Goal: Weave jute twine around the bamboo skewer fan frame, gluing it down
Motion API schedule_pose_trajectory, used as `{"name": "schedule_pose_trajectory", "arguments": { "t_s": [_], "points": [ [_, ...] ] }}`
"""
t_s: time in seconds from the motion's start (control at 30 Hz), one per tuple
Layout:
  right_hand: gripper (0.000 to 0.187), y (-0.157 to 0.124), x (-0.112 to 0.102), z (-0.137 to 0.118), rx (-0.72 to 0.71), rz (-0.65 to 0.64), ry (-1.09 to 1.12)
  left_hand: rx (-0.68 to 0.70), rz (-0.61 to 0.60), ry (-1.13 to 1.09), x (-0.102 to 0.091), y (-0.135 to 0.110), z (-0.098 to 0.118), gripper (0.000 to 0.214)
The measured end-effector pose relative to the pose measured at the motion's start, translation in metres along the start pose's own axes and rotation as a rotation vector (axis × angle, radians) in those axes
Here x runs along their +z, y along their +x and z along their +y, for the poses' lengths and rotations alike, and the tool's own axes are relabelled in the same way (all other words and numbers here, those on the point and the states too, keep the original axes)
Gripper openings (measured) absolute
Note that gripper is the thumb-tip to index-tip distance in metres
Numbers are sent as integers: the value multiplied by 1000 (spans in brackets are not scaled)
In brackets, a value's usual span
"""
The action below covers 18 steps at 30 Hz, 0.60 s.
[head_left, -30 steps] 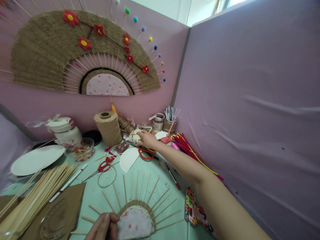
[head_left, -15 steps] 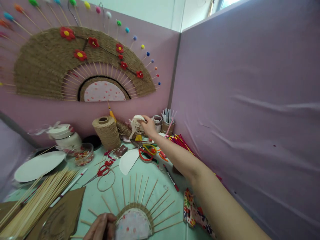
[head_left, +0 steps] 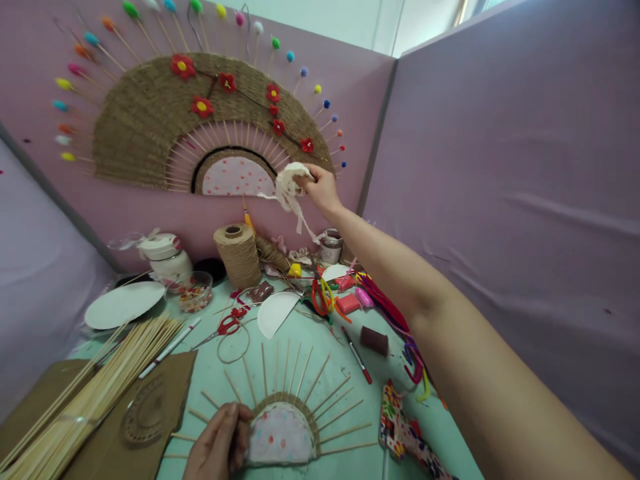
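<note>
A bundle of off-white lace trim hangs with loose ends from my right hand, which pinches it in the air before the back panel. At the near edge, my left hand grips the left side of a small half-round fan piece. The piece has a spotted pale centre, a twine-wrapped rim and thin wooden sticks fanning outward. It lies on the green tabletop, its left corner hidden by my fingers. Behind it rest a white paper half-disc and red-handled scissors.
A large woven fan with red flowers hangs on the back panel. A twine spool and white jar stand below. Bamboo sticks lie left on cardboard. At right are a marker, brown roll and floral-patterned glue gun.
My right hand has lifted the lace trim up from the back of the table. My left hand stays on the fan piece. The view has shifted left.
</note>
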State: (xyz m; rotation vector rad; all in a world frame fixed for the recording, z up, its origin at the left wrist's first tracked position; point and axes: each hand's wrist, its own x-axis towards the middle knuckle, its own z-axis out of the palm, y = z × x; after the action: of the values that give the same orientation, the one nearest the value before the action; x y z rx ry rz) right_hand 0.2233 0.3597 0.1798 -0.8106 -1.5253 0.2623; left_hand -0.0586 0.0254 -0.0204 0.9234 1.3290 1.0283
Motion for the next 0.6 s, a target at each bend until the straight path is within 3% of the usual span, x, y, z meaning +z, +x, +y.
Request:
{"name": "schedule_pose_trajectory", "arguments": {
  "t_s": [0.17, 0.3, 0.5, 0.6],
  "points": [
    [56, 32, -1, -4, -95, 6, -71, -13, -12, -14, 1, -2, 0, 54],
    [45, 36, -27, -19, -113, 10, -297, -24, 2, -41, 1, -3, 1, 55],
    [27, 16, -76, -24, 88, -70, -853, -23, -15, -63, -2, -2, -1, 54],
    [30, -2, -80, -9, 215, -298, -1173, -18, -10, -49, -3, -2, -3, 53]
  ]
}}
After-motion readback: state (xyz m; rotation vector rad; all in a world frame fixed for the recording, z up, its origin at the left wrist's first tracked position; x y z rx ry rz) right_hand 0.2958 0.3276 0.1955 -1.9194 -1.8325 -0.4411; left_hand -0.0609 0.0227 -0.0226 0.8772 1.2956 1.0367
